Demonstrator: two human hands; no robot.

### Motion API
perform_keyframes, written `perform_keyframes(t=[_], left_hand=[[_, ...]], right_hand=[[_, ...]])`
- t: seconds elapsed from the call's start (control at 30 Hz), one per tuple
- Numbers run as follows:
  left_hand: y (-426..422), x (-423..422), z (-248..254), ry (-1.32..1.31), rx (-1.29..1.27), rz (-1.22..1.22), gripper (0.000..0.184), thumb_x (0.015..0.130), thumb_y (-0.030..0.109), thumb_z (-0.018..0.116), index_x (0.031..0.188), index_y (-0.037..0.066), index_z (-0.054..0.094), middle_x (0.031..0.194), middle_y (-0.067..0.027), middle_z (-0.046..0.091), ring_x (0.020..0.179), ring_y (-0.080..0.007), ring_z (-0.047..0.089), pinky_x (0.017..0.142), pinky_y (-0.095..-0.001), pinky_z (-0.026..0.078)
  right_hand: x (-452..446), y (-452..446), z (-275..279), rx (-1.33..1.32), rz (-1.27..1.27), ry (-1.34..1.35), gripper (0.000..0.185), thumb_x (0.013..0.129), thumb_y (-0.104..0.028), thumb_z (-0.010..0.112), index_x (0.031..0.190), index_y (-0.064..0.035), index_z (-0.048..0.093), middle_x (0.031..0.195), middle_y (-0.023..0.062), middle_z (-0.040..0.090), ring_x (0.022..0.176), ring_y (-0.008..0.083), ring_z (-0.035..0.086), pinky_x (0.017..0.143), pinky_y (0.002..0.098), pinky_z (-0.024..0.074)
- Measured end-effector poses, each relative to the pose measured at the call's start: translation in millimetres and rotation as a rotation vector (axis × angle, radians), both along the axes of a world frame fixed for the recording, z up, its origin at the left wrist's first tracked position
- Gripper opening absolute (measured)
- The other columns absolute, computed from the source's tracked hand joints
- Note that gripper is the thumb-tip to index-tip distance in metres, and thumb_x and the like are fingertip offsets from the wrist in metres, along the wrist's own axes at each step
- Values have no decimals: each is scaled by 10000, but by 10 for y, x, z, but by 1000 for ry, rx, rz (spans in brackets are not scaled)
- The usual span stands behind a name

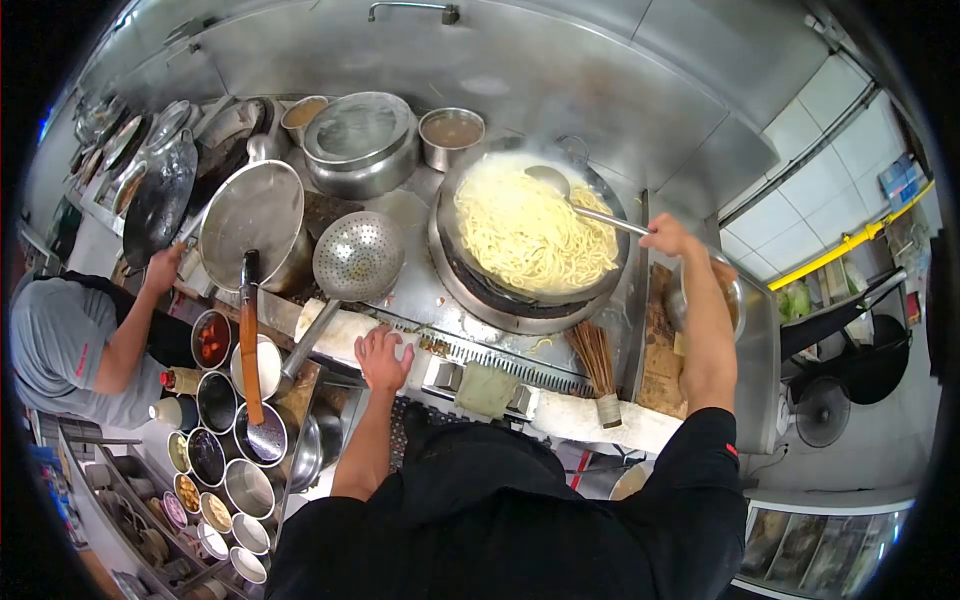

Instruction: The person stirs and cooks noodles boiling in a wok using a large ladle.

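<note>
Pale noodles (530, 225) fill a large steaming wok (607, 193) on the round burner. My right hand (668, 236) is closed round the handle of a metal ladle (548, 180), whose bowl rests at the noodles' upper edge. My left hand (384, 357) lies with fingers spread on the white cloth (340, 335) along the counter's front edge, holding nothing. Just above it is a perforated strainer (358, 256), its handle slanting down to the left. A bamboo brush (594, 365) leans at the front edge, right of a folded green cloth (487, 390).
A lidded pot (360, 135) and a smaller pot (452, 135) stand at the back. Several containers of ingredients (250, 487) crowd the lower left. At far left, a co-worker's hand (164, 268) holds a dark wok (162, 200). A metal bowl (735, 300) sits under my right forearm.
</note>
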State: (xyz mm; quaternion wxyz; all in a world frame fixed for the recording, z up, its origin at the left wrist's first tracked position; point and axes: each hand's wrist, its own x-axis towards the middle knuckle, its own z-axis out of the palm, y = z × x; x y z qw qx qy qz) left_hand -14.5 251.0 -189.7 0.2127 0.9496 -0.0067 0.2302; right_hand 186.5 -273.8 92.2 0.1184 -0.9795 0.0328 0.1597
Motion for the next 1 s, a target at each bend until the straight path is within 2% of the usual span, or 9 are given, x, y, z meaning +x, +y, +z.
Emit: perform_keyframes(t=[0.1, 0.27, 0.3, 0.37, 0.5, 0.63, 0.8, 0.83, 1.0], left_hand=[[2, -6, 9, -4, -1, -1, 266, 740, 300, 742, 908, 157, 595, 1190, -40, 589, 1196, -259, 495, 1080, -517, 261], [2, -7, -1, -9, -1, 3, 265, 741, 298, 744, 908, 155, 596, 1196, -37, 590, 1202, -264, 495, 1081, -519, 261], [1, -7, -4, -5, -1, 5, 263, 742, 296, 744, 908, 155, 597, 1196, -37, 591, 1202, -263, 495, 1081, -519, 260], [3, -10, -2, 2, 1, 8, 261, 743, 295, 743, 908, 155, 597, 1196, -36, 591, 1203, -263, 496, 1081, -519, 260], [1, -11, 17, 7, -11, 1, 255, 747, 289, 742, 910, 155, 599, 1196, -33, 592, 1205, -262, 495, 1083, -518, 260], [-13, -12, 34, 33, -12, 16, 254, 751, 289, 743, 914, 155, 602, 1200, -27, 590, 1210, -257, 491, 1089, -516, 257], [-20, -12, 59, 55, -14, 24, 241, 755, 299, 739, 899, 156, 608, 1208, -22, 585, 1220, -250, 483, 1096, -511, 253], [-26, -13, 63, 51, -20, 21, 236, 757, 302, 738, 893, 157, 610, 1211, -22, 583, 1223, -248, 481, 1097, -509, 252], [-22, -10, 63, 74, -15, 10, 240, 754, 298, 740, 894, 154, 610, 1216, -22, 588, 1228, -251, 481, 1103, -506, 246]], right_hand=[[-73, 77, 362, 2, -42, 83, 305, 769, -265, 762, 838, 26, 697, 724, 164, 653, 706, 280, 620, 658, 411, 482], [-177, 152, 764, -269, 250, -107, 251, 794, -250, 743, 866, -11, 719, 816, 174, 679, 821, 319, 658, 730, 440, 503], [-235, 187, 820, -269, 253, -104, 251, 794, -250, 743, 866, -11, 719, 816, 174, 679, 821, 319, 658, 730, 440, 503], [-414, 273, 913, -341, 278, -375, 240, 804, -240, 725, 911, -26, 723, 888, 197, 683, 903, 355, 658, 793, 453, 518], [-674, 657, 1370, -498, 244, -236, 198, 787, -180, 697, 941, -61, 731, 896, 200, 688, 906, 379, 653, 818, 462, 525], [-806, 595, 1511, -583, 213, -365, 216, 724, -113, 665, 925, -85, 737, 875, 181, 695, 871, 380, 655, 792, 471, 526], [-752, 164, 1441, -567, 206, -739, 189, 715, -101, 714, 904, -95, 705, 856, 110, 698, 844, 331, 657, 768, 447, 500], [-683, 32, 1360, -610, 193, -768, 236, 726, -116, 742, 952, -131, 674, 883, 62, 687, 862, 292, 654, 774, 428, 482], [-318, -216, 679, -703, 143, -866, 264, 768, -163, 737, 1010, -179, 633, 929, 20, 653, 907, 263, 638, 777, 422, 475]])
